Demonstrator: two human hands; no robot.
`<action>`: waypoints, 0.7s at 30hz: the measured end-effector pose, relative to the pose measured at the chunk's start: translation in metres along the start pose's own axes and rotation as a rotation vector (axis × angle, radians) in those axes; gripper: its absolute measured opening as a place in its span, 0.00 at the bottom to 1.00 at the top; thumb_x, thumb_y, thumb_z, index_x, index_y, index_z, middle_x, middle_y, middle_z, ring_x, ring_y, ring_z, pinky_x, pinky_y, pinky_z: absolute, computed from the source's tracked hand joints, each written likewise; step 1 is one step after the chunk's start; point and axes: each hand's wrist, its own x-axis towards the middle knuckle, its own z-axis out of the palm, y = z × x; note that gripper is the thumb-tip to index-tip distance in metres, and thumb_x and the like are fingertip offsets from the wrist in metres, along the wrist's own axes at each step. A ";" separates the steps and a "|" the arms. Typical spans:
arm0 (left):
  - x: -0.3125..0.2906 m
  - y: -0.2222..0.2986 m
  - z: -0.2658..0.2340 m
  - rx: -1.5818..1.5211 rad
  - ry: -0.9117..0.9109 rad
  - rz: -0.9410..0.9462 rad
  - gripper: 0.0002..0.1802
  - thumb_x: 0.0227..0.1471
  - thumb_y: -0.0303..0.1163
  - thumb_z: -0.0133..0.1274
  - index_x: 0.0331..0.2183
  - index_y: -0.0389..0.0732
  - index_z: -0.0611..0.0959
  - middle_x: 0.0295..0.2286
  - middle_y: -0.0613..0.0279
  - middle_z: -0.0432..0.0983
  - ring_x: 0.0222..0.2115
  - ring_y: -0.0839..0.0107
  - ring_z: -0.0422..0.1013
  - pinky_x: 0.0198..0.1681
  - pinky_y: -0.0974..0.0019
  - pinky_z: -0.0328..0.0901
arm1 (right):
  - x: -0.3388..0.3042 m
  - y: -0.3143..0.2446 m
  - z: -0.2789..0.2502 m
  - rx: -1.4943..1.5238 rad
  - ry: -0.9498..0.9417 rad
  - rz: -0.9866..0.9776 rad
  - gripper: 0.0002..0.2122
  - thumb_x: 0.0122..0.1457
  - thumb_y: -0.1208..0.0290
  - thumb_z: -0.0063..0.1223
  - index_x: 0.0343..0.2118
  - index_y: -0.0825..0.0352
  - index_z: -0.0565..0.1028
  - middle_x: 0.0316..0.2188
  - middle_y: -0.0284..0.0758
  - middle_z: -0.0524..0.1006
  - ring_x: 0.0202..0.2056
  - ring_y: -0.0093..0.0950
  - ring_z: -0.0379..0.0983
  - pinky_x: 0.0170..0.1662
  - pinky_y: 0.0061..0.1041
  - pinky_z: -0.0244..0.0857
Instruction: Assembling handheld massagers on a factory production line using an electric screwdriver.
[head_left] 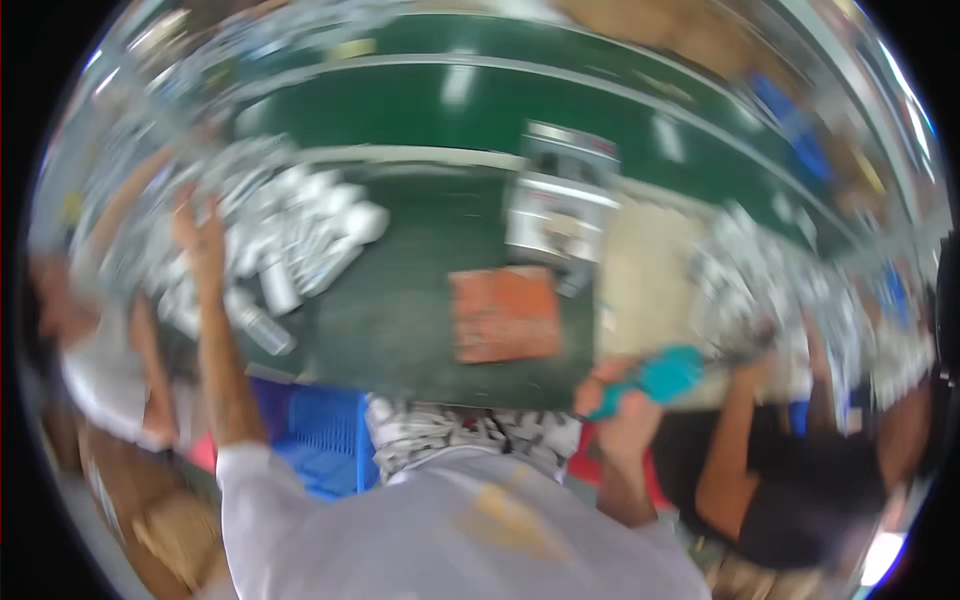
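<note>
One blue crate sits below the near table edge, L of the person's lap; ribbed inner wall shows, contents can't be made out. Upper R, a blue bin-like thing, too blurred to tell what's in it. On the green table, beyond centre, a silver-white box w/ a dark panel at its far end; can't tell if open or shut. Nearer, just below it, an orange-red square pad lies flat. R of box + pad: a beige sheet.

L hand is out at the pile of white pcs, far L of table; fingers look apart, but blur, so can't tell if it grips a pc. A clear tube-like pc lies at the pile's near edge. R hand is closed round a teal tool, near table edge, R of the pad.

Another heap of whitish pcs on the R, w/ a dark-clad co-worker beside it. Light-clad co-worker far L, near the white pile.
</note>
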 end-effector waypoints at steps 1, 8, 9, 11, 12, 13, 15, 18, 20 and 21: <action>0.019 0.072 -0.020 -0.246 -0.099 -0.213 0.17 0.60 0.29 0.54 0.50 0.34 0.78 0.46 0.51 0.77 0.43 0.60 0.75 0.47 0.61 0.69 | 0.002 0.005 -0.003 -0.014 -0.030 -0.015 0.29 0.60 0.39 0.52 0.39 0.70 0.72 0.21 0.35 0.73 0.23 0.25 0.71 0.26 0.24 0.63; 0.003 0.446 -0.034 -1.122 -0.807 0.098 0.18 0.52 0.34 0.62 0.44 0.36 0.80 0.40 0.50 0.78 0.41 0.55 0.75 0.46 0.60 0.70 | -0.002 -0.004 -0.023 0.016 -0.066 0.006 0.28 0.58 0.45 0.59 0.41 0.73 0.71 0.34 0.37 0.74 0.25 0.25 0.73 0.28 0.26 0.67; -0.017 0.485 -0.017 -1.175 -0.784 0.169 0.19 0.53 0.37 0.62 0.42 0.36 0.80 0.37 0.50 0.78 0.38 0.53 0.76 0.44 0.57 0.71 | -0.005 -0.004 -0.028 -0.029 -0.094 0.010 0.29 0.57 0.45 0.60 0.41 0.72 0.71 0.33 0.37 0.74 0.26 0.25 0.73 0.29 0.25 0.67; -0.042 0.563 0.015 -1.291 -0.902 0.169 0.23 0.54 0.45 0.59 0.39 0.33 0.80 0.36 0.50 0.79 0.37 0.52 0.77 0.44 0.53 0.70 | -0.012 -0.008 -0.034 -0.041 -0.074 0.004 0.30 0.57 0.44 0.60 0.42 0.72 0.71 0.32 0.35 0.73 0.26 0.24 0.74 0.29 0.24 0.65; -0.046 0.594 0.026 -1.234 -1.038 0.184 0.24 0.54 0.48 0.58 0.38 0.33 0.80 0.36 0.49 0.79 0.37 0.51 0.77 0.44 0.51 0.70 | -0.017 -0.012 -0.038 -0.058 -0.054 0.051 0.30 0.57 0.44 0.60 0.42 0.73 0.71 0.31 0.34 0.73 0.26 0.24 0.74 0.29 0.23 0.64; -0.060 0.623 0.042 -1.164 -1.058 0.213 0.26 0.54 0.51 0.57 0.38 0.33 0.80 0.36 0.48 0.79 0.37 0.51 0.77 0.43 0.51 0.70 | -0.022 -0.014 -0.042 -0.073 -0.044 0.094 0.30 0.57 0.44 0.61 0.43 0.73 0.71 0.30 0.34 0.73 0.26 0.24 0.74 0.29 0.23 0.63; -0.085 0.667 0.070 -0.997 -1.054 0.284 0.29 0.54 0.55 0.54 0.40 0.35 0.79 0.36 0.47 0.79 0.38 0.50 0.76 0.43 0.50 0.70 | -0.027 -0.013 -0.046 -0.090 -0.009 0.060 0.30 0.57 0.45 0.61 0.43 0.73 0.71 0.29 0.34 0.73 0.27 0.23 0.74 0.29 0.22 0.63; -0.091 0.696 0.073 -0.882 -1.122 0.293 0.31 0.55 0.57 0.50 0.44 0.36 0.78 0.39 0.49 0.78 0.42 0.49 0.74 0.47 0.49 0.67 | -0.038 -0.020 -0.051 -0.053 0.044 0.027 0.31 0.56 0.45 0.61 0.42 0.75 0.71 0.31 0.35 0.75 0.27 0.24 0.74 0.29 0.22 0.63; -0.102 0.695 0.082 -0.844 -1.164 0.275 0.36 0.54 0.61 0.49 0.46 0.36 0.77 0.40 0.47 0.78 0.42 0.48 0.74 0.48 0.52 0.68 | -0.042 -0.025 -0.052 -0.039 0.071 0.033 0.31 0.56 0.45 0.62 0.42 0.75 0.71 0.30 0.35 0.75 0.27 0.24 0.74 0.29 0.22 0.64; -0.103 0.693 0.080 -0.848 -1.137 0.215 0.31 0.51 0.58 0.53 0.42 0.38 0.80 0.39 0.50 0.78 0.40 0.51 0.74 0.46 0.54 0.69 | -0.042 -0.025 -0.051 -0.023 0.109 0.038 0.31 0.55 0.44 0.62 0.41 0.75 0.71 0.29 0.35 0.75 0.26 0.24 0.73 0.29 0.22 0.64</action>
